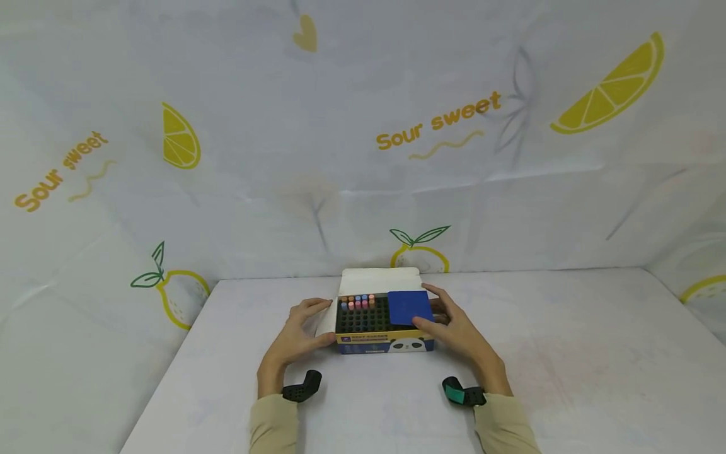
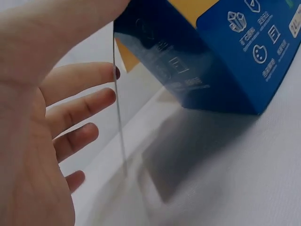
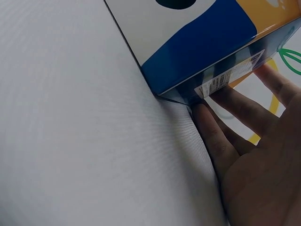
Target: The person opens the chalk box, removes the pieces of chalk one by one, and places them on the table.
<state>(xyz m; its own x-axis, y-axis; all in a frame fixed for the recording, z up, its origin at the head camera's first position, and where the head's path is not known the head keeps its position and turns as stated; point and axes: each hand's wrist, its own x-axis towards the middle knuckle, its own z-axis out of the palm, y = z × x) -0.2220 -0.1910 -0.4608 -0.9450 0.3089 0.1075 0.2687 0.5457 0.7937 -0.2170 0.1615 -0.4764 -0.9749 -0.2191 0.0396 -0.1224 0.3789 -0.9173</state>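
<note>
1. I see the box (image 1: 363,349) sitting on the white worktop (image 1: 573,353), right between my two grips. Its top is open.
2. My left grip (image 1: 295,334) is a bare hand with its fingers spread apart. It touches the white side flap (image 1: 326,318), which sticks out from the box on that side. The thumb is by the near corner of the box, and a fingertip is on the far part of the flap.
3. My right grip (image 1: 460,328) is a bare hand too, with the thumb and fingers held apart. The thumb touches the near edge of the blue flap (image 1: 405,306), which lies over the box top just beside that hand. In the right wrist view, some fingers reach the box's end, next to a white sticker (image 3: 230,76) with a barcode.
4. Between the grips, the black tray (image 1: 351,316) inside the box has lots of little holes. Two rows of colored pens (image 1: 358,304) stand at its far side, nearer to my left grip.
5. The white lid (image 1: 380,280) stands up at the back, beyond both grips.
6. A panda picture (image 1: 407,345) is on the box front, closer to my right grip.
7. Behind the grips, each wrist wears a black band, the left one (image 1: 302,388) and the right one (image 1: 464,395).
8. Far past the grips hangs a pale cloth (image 1: 255,157) with lemons on it.
</note>
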